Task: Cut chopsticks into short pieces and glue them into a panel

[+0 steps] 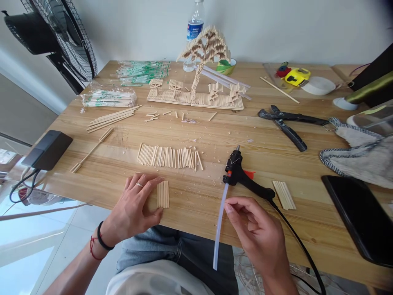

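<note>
My left hand (139, 205) rests on the table with thumb and fingers apart, its tips touching the left edge of a small panel of short sticks (163, 194). Between thumb and forefinger, my right hand (254, 231) pinches a translucent glue stick (220, 229). The glue stick's upper end sits in the back of a black glue gun (235, 166), which lies on the table with its nozzle pointing away. Beyond my left hand is a row of loose short sticks (168, 157). A second small stick panel (284, 195) lies right of the gun.
A stick-built tree model (196, 98) stands at the back before a water bottle (195, 28). Black pliers (285, 123), a phone (359, 217) and a cloth (362, 155) lie right. Bagged sticks (109, 98), a dark box (48, 149) and a fan (67, 37) are left. The gun's cable (297, 237) crosses the front edge.
</note>
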A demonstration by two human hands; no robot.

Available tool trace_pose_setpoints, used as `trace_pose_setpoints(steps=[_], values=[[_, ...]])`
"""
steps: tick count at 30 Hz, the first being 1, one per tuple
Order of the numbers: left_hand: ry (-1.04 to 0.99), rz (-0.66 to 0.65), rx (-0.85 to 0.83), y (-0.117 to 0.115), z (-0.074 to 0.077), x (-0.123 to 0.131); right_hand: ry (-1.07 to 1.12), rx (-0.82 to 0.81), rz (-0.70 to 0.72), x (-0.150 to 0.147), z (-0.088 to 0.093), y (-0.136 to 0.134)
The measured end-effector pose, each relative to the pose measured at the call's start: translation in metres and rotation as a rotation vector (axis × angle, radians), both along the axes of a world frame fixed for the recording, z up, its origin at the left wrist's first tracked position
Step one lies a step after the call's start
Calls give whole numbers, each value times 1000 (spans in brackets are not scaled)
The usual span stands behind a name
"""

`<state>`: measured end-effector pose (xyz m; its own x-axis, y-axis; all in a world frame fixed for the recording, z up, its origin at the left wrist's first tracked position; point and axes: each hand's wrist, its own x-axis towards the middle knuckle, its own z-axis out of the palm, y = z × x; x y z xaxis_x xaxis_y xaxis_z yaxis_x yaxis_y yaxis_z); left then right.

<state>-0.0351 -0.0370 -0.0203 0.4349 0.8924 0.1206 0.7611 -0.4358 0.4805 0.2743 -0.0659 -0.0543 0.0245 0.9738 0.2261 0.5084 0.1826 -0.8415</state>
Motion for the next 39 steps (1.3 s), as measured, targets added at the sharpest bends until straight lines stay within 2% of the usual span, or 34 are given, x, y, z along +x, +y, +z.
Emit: trace_pose_setpoints(steps=[4,8,13,16,19,23,29,34,37,39], values=[[-2,-8,-1,-1,0,0,0,11,-2,-1,1,0],[-11,-12,31,10,3,-18,12,2,5,0,0,2],[54,72,140,48,8,-62,27,-9,11,0,-3,3],[61,9,40,73,14,-81,43,-13,9,-1,-3,4],[58,-60,-61,91,21,-88,66,-10,-10,-2,-4,4],[54,-122,-70,104,22,-86,57,17,12,-2,-6,5],[51,-83,-40,105,15,-82,72,-21,16,-3,-2,4],[65,-26,-21,102,16,-86,104,-32,-28,-5,0,3],[46,38,33,89,19,-77,87,-29,24,-4,0,3],[-1,54,75,71,21,-59,85,-29,28,-4,1,4]])
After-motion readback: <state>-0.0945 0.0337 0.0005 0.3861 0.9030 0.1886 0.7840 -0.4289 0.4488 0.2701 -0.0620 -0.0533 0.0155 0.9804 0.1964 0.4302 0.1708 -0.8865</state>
